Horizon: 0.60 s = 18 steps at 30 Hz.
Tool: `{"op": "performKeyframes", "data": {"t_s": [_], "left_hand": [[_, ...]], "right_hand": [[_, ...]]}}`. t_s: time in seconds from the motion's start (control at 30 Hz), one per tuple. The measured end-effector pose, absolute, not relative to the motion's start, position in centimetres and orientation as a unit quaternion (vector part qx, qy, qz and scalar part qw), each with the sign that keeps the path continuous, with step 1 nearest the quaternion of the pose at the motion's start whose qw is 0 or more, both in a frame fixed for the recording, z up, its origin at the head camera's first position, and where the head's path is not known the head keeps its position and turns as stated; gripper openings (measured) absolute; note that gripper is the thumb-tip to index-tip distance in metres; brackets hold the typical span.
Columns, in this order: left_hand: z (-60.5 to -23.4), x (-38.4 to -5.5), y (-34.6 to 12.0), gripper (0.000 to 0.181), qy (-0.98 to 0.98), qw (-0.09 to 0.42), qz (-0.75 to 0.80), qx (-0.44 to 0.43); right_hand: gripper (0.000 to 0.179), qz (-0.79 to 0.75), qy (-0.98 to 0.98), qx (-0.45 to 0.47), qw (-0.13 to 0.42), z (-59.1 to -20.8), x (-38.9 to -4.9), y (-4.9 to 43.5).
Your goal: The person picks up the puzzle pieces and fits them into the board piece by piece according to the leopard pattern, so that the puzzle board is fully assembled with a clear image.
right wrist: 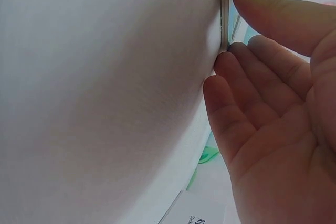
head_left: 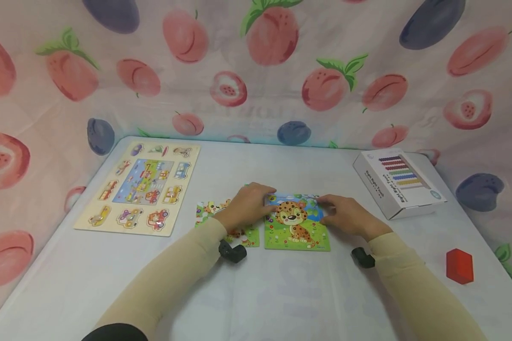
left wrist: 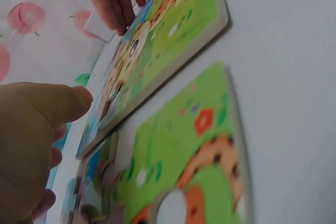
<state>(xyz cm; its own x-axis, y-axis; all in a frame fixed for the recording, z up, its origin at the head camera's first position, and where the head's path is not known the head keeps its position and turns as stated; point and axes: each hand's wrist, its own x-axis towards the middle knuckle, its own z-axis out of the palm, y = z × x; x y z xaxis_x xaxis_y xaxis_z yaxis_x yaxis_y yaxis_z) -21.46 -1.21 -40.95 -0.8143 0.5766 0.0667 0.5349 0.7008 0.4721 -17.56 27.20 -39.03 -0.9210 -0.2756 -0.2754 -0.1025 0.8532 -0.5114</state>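
A square leopard puzzle board (head_left: 297,234) lies flat on the table between both hands. At its upper left corner is my left hand (head_left: 251,203), its thumb and forefinger extended toward the edge. In the left wrist view, the left thumb (left wrist: 68,103) points at the board. My right hand (head_left: 345,213) touches the right side, its thumb at the edge and its loosely straight fingers by the upper corner, as the right wrist view shows. A second animal puzzle (head_left: 251,237) lies just left of the board, partly hidden under the left hand and forearm.
A wooden vehicle puzzle board (head_left: 96,222) lies at the left. Toward the back right sits a white box (head_left: 414,203) with rows of coloured beads pictured on it. One red block (head_left: 459,266) is near the right edge. Fruit-patterned cloth (head_left: 273,85) hangs behind the table.
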Motion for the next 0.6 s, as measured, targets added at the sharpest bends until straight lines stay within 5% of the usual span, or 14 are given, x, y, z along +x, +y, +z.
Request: {"op": "performKeyframes", "data": {"t_s": [0.6], "left_hand": [[-41.5, -22.9, -5.1, 0.058, 0.938, 0.074, 0.26, 0.218]], "right_hand": [[0.059, -0.254, 0.947, -0.103, 0.168, -39.1, -17.5, 27.2]]}}
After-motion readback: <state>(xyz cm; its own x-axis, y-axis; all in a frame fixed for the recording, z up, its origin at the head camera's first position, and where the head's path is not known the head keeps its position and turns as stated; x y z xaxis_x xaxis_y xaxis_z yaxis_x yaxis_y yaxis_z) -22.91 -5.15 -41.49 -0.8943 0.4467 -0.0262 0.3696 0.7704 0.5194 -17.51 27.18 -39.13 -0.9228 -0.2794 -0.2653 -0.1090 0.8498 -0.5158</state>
